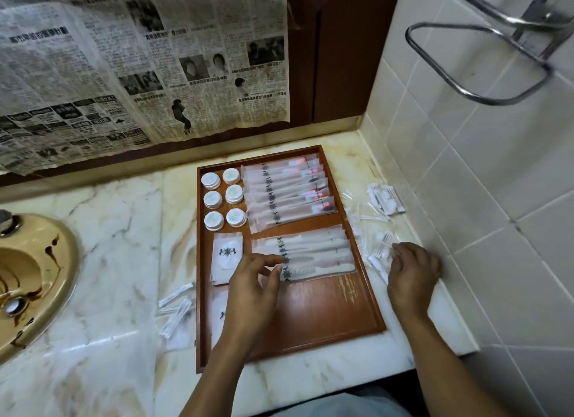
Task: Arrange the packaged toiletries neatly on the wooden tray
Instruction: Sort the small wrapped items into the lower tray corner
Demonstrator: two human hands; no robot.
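**Hands over tray, packets half sorted**

L hand (253, 280) reaches in from bottom centre, palm down, fingers loosely curled and spread, tips at the left end of the lower stack of long frosted packets (313, 258); not clearly gripping anything. R hand (413, 274) lies at centre right, off the tray, palm down on the counter, fingers bent over a scatter of small clear-wrapped white packets (377, 199); can't tell if it pinches one.

Rectangular brown wooden tray (326, 311) sits mid-frame on the pale marbled stone counter (108, 292), its right rim near the white tiled wall (466, 184). Bare tray floor w/ open room in lower right quarter, just beside L hand.

On tray: six round white capped tubs (223, 196) in two columns, upper left; upper stack of long frosted packets w/ red ends (289, 193) upper right; flat white square sachets w/ dark emblem (227, 255) just left of L fingers. More slim white packets (175, 311) lie off tray, left of its rim. Beige sink basin (31, 280) at left edge of frame.
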